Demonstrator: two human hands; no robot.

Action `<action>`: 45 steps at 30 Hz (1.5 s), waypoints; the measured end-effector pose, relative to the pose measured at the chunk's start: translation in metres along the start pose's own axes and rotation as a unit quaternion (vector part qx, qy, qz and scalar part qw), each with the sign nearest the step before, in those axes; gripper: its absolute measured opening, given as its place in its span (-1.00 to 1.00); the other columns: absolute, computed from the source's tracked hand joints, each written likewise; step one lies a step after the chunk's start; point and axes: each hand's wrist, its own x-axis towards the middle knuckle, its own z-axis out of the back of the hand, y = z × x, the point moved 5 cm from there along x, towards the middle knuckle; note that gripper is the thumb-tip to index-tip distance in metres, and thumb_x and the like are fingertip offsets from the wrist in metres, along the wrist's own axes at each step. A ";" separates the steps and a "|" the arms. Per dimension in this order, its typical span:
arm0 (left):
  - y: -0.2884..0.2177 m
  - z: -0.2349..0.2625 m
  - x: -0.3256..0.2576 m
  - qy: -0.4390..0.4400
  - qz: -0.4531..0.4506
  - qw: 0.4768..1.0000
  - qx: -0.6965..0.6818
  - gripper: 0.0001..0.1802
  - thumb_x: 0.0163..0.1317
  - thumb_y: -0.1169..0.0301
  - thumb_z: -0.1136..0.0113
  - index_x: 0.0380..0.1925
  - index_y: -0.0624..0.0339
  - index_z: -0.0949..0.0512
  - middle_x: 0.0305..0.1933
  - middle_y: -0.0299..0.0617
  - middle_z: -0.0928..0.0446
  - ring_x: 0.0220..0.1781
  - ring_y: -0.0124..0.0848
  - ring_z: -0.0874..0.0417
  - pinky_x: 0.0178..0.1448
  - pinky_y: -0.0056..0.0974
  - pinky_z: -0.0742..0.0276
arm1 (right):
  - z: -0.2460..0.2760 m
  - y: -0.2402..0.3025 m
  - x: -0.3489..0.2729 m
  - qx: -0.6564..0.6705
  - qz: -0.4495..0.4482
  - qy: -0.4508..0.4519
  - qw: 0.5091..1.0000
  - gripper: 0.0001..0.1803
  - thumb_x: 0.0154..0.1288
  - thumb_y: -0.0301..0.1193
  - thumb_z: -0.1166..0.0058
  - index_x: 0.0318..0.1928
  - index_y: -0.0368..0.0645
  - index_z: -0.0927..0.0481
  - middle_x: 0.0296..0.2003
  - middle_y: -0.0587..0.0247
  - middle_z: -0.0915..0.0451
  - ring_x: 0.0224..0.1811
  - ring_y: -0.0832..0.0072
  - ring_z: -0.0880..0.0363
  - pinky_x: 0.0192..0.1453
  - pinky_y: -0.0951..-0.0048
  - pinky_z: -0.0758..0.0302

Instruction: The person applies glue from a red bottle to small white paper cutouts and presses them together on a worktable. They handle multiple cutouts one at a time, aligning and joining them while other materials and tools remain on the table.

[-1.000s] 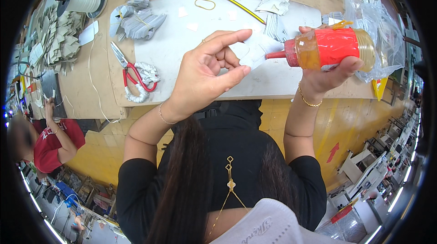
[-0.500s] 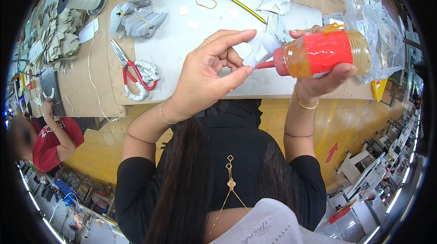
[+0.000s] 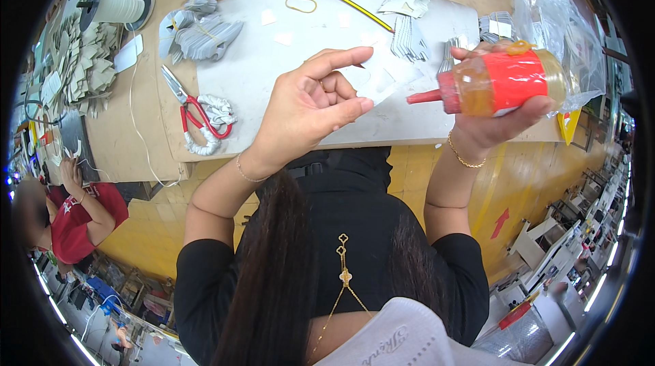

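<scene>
My right hand (image 3: 501,110) is wrapped round a glue bottle (image 3: 508,83) with a red band, amber contents and a red nozzle (image 3: 424,96). The bottle is held sideways, its nozzle pointing left toward my left hand (image 3: 310,103). At my left thumb tip is a thin white cut piece (image 3: 383,86), hard to tell from the white sheet; thumb and curled fingers seem to pinch it while the index finger stretches out above. A gap separates nozzle and piece. Beyond them lie fanned grey pieces (image 3: 408,40).
Red-handled scissors (image 3: 194,113) lie left on the white sheet (image 3: 259,69), near banded grey bundles (image 3: 208,33). A yellow-black pencil (image 3: 355,6) and rubber band (image 3: 301,4) lie farther back. Left are a spool (image 3: 116,6) and a person in red (image 3: 89,216); right, clear plastic bags (image 3: 580,45).
The bottle has moved right, drawing its nozzle away from my left fingertips and the white piece. My left hand has shifted slightly left.
</scene>
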 end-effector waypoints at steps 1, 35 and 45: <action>-0.001 0.000 0.000 0.000 0.003 1.000 0.003 -0.36 0.16 0.69 -0.31 0.29 0.41 -0.40 -0.43 -0.37 -0.47 -0.42 -0.69 -0.42 -0.34 -0.57 -0.33 | 0.002 -0.003 -0.006 -0.066 -0.013 -0.049 0.997 -0.02 0.16 0.47 0.06 0.08 -0.28 -0.41 -0.18 0.09 -0.57 -0.21 0.18 -0.66 -0.01 -0.08 -0.66; 0.056 0.039 -0.001 -0.008 0.097 0.995 -0.030 -0.38 0.14 0.63 -0.36 0.25 0.37 -0.45 -0.37 -0.38 -0.55 -0.37 -0.70 -0.44 -0.21 -0.57 -0.37 | 0.095 -0.003 -0.024 -0.820 -0.060 0.115 0.557 -0.26 0.06 -0.14 -0.45 0.25 -0.05 -0.47 -0.13 0.08 -0.59 -0.05 0.28 -0.59 0.02 0.33 -0.53; 0.054 0.037 -0.005 0.040 0.138 0.972 -0.188 -0.35 0.15 0.66 -0.36 0.28 0.46 -0.38 0.04 -0.18 -0.49 -0.24 -0.63 -0.51 -0.02 -0.50 -0.51 | -0.040 -0.032 -0.053 -0.486 0.217 0.361 0.765 -0.65 -0.09 -0.54 -0.45 -0.25 -0.08 -0.59 -0.14 0.28 -0.60 -0.12 0.27 -0.59 -0.09 0.31 -0.48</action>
